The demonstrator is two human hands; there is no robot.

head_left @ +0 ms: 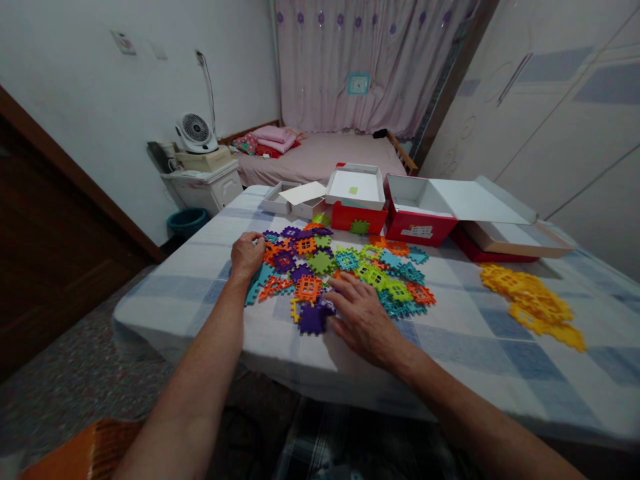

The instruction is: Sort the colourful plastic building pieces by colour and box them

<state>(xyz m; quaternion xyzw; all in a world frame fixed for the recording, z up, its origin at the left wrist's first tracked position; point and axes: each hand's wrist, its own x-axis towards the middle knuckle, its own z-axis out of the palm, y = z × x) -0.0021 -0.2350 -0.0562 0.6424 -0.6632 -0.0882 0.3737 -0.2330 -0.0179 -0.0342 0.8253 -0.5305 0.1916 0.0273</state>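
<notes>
A heap of notched interlocking plastic tiles (pixel 321 263) in purple, orange, green and teal lies on the table's near middle. At its left edge my left hand (pixel 247 256) rests with fingers curled in; whatever is in them is hidden. My right hand (pixel 361 319) reaches over the front of the heap, fingers spread and palm down. Near its fingertips are a purple tile (pixel 312 320) and an orange window tile (pixel 308 288). Lime and teal tiles lie just beyond that hand, with a lime window tile (pixel 399 290) among them.
Yellow tiles (pixel 533 300) form a separate pile at the right. Behind the heap stand a red box (pixel 359 219) with a white tray on top, an open red box (pixel 420 227), and shallow white trays (pixel 276 200). A checked cloth (pixel 180 313) covers the table.
</notes>
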